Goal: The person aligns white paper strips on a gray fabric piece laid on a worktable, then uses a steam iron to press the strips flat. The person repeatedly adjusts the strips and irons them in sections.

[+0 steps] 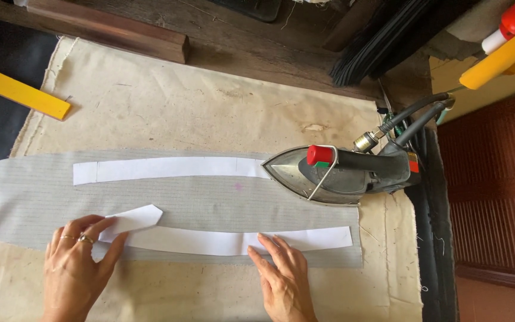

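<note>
Both hands flat on a white strip, iron parked beside.

Our left hand [78, 262] lies open, fingers pinning the folded-up end of the lower white strip [227, 240]; right hand [281, 277] also open, fingertips pressing the strip's middle, nothing clenched. Strip lies along the near edge of the grey striped fabric [25, 197] on a beige cloth [168, 101]. 2nd white strip [168, 169] sits further up, its right end w/ the iron [341, 170] tip touching it.

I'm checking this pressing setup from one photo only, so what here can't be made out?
- Head view: the grey fabric piece runs off the left edge; its end is cut off.
- The upper white strip disappears under the iron; its right end is hidden.
- The left hand covers part of the lower white strip.
- Both wrists are cut by the bottom edge.
</note>
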